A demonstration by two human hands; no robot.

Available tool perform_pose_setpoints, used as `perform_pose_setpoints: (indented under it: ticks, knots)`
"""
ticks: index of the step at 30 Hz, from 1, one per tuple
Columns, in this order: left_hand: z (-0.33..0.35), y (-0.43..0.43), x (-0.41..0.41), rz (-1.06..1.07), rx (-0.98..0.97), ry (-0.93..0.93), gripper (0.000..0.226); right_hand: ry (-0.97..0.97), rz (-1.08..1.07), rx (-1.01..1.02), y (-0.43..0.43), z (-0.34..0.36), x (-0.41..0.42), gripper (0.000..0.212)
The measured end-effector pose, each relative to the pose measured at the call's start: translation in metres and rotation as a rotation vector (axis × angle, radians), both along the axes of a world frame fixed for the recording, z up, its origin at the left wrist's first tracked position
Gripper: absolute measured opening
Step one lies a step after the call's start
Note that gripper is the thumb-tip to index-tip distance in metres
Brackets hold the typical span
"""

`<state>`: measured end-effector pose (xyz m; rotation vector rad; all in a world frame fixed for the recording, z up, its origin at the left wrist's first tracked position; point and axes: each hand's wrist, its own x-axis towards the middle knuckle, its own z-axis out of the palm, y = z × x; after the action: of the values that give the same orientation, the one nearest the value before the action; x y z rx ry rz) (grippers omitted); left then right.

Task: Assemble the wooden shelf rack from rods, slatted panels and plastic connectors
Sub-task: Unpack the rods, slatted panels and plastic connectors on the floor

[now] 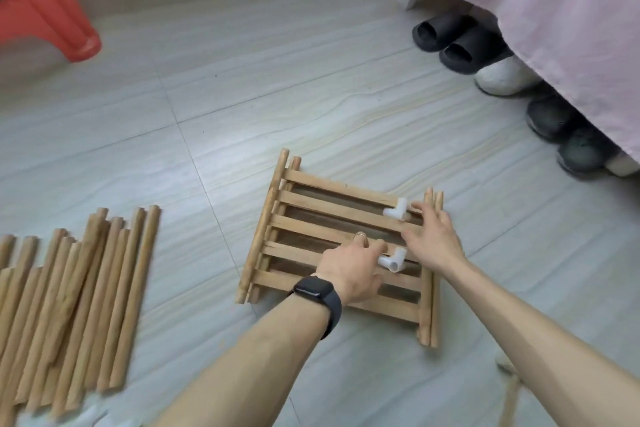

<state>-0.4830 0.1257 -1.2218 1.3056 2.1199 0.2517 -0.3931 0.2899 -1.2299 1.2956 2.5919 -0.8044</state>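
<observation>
Slatted wooden panels (311,204): left grip (349,270) pinches near white plastic elbow connector (394,258); spread right grip (434,239) adjoins far white elbow connector (398,213).

Grey tiled floor (277,55), orange stool (45,0) (far left), pink bedcover (554,10).

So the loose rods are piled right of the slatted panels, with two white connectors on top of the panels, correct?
No. The head view shows the loose rods piled left of the slatted panels, not right. The two white connectors are on top of the panels.
</observation>
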Motion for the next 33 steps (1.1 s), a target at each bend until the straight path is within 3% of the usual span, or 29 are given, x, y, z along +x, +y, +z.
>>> perform_pose_setpoints:
  ticks: [4, 11, 14, 19, 23, 27, 30, 33]
  knots:
    - [-0.027, 0.028, 0.028, 0.03, 0.04, -0.003, 0.046, -0.028, 0.067, -0.02, 0.014, -0.006, -0.024, 0.05]
    - [-0.041, 0.042, 0.042, 0.013, 0.074, 0.144, 0.033, -0.247, 0.173, 0.105, 0.033, -0.017, -0.033, 0.045]
    - [-0.038, 0.044, 0.031, -0.006, 0.077, 0.135, 0.026, -0.123, 0.149, 0.103, 0.041, -0.02, -0.03, 0.034]
    - [-0.023, 0.037, 0.006, 0.032, 0.145, 0.045, 0.027, 0.193, -0.253, -0.24, 0.048, -0.006, -0.022, 0.012]
    - [-0.002, -0.001, -0.018, 0.165, 0.206, -0.108, 0.018, 0.429, -0.395, -0.453, 0.016, 0.002, -0.016, 0.016]
    - [0.009, -0.083, -0.042, 0.071, 0.044, -0.04, 0.014, 0.31, -0.192, -0.53, -0.057, -0.004, -0.012, 0.011]
    - [0.008, -0.127, -0.058, 0.224, -0.074, -0.043, 0.027, 0.192, -0.161, -0.524, -0.099, -0.015, -0.016, 0.009]
    - [0.007, -0.13, -0.062, 0.364, -0.066, -0.062, 0.048, 0.087, -0.101, -0.486, -0.116, -0.022, -0.017, 0.015]
